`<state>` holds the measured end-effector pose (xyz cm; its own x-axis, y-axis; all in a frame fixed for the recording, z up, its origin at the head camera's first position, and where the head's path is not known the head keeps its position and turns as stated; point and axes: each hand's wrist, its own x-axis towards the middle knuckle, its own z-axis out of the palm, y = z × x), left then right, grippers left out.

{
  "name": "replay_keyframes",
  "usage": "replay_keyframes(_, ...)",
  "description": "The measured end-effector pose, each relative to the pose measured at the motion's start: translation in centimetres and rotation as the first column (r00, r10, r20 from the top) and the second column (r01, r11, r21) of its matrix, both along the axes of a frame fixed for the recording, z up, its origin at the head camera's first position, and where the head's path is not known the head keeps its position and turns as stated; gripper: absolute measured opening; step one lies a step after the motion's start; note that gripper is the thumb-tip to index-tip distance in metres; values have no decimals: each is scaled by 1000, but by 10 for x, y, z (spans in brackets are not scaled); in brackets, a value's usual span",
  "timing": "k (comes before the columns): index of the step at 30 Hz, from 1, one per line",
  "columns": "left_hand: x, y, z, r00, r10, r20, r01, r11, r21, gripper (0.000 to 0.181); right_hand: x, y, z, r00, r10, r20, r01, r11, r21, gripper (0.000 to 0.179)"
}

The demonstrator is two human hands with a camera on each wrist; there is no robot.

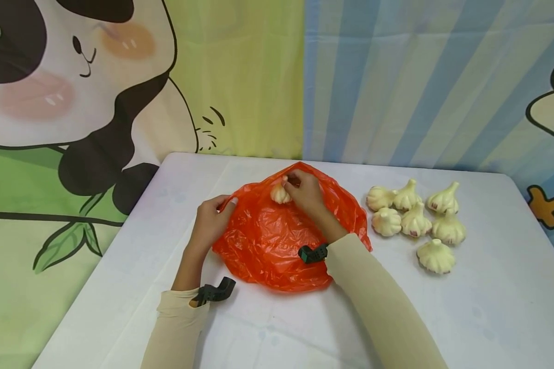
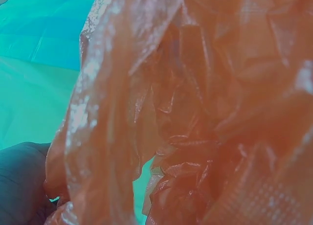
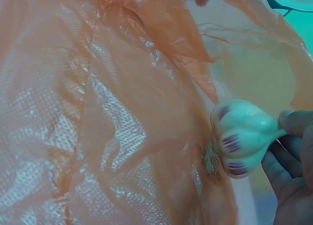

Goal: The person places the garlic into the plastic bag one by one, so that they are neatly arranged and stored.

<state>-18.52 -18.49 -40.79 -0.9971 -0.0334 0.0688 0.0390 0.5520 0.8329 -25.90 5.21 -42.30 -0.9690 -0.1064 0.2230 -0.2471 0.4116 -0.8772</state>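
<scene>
While fingers (image 3: 277, 174) pinch garlic (image 3: 244, 138), printed fabric (image 1: 244, 77) backs the table (image 1: 503, 307).

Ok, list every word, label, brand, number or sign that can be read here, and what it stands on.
None can be read in any view.
Garlic bulb in the right hand: dark striped marks, not letters.
Red bag: creases and dotted texture, no lettering visible.
Backdrop: cartoon drawings and stripes, no writing visible.
Black wrist devices: too small to tell.
</scene>
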Motion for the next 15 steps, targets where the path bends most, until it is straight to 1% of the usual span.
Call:
replay_keyframes(7,0,-1,1,1000,5,7,-5,1000,7,34,-2,1,-1,999,32,-13,-32,999,-41,24)
replay_keyframes(15,0,-2,2,1000,10,14,-11,1000,3,34,-3,7,-7,999,27,-22,-28,999,-41,30)
